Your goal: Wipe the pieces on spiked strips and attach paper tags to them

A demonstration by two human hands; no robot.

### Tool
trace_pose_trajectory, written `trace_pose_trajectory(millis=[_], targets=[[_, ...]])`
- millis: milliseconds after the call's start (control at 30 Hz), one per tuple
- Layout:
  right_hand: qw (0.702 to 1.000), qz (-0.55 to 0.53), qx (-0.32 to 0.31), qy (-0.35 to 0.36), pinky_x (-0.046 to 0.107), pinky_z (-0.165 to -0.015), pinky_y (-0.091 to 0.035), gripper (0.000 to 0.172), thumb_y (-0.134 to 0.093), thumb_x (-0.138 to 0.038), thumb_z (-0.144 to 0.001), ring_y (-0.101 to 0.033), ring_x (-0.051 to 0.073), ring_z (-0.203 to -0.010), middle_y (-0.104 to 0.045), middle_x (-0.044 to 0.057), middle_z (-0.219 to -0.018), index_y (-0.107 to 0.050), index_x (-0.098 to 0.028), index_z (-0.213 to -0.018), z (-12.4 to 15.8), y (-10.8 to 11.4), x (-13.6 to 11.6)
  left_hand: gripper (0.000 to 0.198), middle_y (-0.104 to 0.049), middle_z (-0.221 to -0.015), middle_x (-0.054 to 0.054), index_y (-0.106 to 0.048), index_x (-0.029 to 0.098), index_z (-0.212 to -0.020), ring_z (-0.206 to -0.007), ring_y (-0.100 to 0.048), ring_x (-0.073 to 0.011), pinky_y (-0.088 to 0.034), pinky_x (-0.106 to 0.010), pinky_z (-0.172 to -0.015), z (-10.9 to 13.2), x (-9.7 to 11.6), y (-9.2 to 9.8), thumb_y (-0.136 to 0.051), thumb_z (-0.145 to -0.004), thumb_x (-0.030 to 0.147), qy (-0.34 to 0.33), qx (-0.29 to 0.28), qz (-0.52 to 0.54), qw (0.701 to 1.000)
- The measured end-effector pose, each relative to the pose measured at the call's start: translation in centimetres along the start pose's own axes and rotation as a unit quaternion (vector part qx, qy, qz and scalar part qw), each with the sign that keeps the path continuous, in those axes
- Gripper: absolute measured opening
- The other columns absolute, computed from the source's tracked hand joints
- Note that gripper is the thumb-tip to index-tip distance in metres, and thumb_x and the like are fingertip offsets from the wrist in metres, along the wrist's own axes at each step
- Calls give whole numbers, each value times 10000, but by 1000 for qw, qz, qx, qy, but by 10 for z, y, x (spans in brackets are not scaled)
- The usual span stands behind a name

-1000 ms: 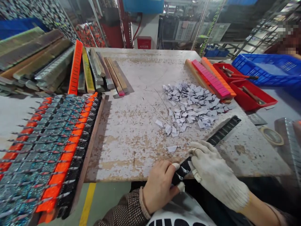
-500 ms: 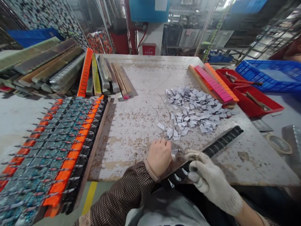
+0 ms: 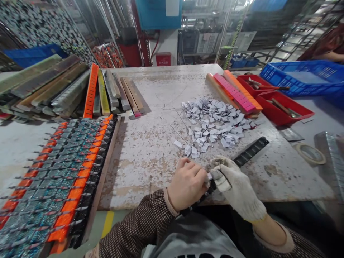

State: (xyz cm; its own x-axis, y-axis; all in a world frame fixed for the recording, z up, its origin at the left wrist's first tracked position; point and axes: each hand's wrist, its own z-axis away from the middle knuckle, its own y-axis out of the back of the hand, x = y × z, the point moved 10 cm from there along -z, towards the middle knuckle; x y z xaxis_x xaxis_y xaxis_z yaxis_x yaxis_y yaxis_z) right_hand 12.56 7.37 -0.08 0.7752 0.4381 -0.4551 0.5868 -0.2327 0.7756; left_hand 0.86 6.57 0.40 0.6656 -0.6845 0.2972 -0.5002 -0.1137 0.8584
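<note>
A long black strip (image 3: 248, 153) lies slanted over the near edge of the worn white table (image 3: 150, 143). My right hand (image 3: 236, 188), in a white knit glove, grips the strip near its lower end. My bare left hand (image 3: 186, 184) is closed beside it, fingers pinched on a small white tag at the strip. A heap of small white paper tags (image 3: 215, 122) lies just beyond both hands.
A rack of glittery blue, orange and black strips (image 3: 61, 179) fills the left. Stacked strips (image 3: 113, 89) lie at the back left, pink and orange strips (image 3: 236, 94) at the back right beside red trays (image 3: 279, 107) and a blue crate (image 3: 303, 77). A tape roll (image 3: 310, 153) lies right.
My left hand went out to a loose tag on the table, then came back against the strip beside the gloved hand. The strip has shifted slightly.
</note>
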Motion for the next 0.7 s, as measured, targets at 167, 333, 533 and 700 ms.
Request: trace_pose_trajectory(millis=[167,333,533,700], targets=[[999,-44,9,6,336,-876,-593,212,-509,-282,-1026,-678,210,-1052,-703,67,-1003,-584,-229,-835,3,16,-5,140,-682,-867,-24,-555,213,-930,-827,-616,-214,-400,-423,-954,11,0,15,-650,-923,316,12,33,75,997],[993,54,24,98,447,-1004,-543,83,-587,-186,-966,-569,293,-1302,-667,116,-1161,-564,-204,-888,26,18,-21,350,-674,-973,-48,-560,222,-1074,-910,-618,-239,-458,-378,-838,54,-25,13,-648,-945,536,117,-3,224,968],[979,145,6,142,551,-1165,-408,51,-627,-156,-943,-585,299,-1289,-697,100,-1137,-636,-186,-983,28,9,-43,418,-670,-1060,-71,-566,216,-1114,-997,-607,-292,-465,-446,-886,89,-19,-13,-798,-834,422,126,-73,198,969],[976,168,-59,126,554,-1159,-406,159,-515,-137,-944,-621,310,-1220,-709,105,-1040,-670,-169,-934,17,-9,-46,469,-671,-1041,-58,-560,201,-1075,-942,-608,-275,-479,-434,-855,94,-18,-29,-872,-757,349,134,-74,179,972]])
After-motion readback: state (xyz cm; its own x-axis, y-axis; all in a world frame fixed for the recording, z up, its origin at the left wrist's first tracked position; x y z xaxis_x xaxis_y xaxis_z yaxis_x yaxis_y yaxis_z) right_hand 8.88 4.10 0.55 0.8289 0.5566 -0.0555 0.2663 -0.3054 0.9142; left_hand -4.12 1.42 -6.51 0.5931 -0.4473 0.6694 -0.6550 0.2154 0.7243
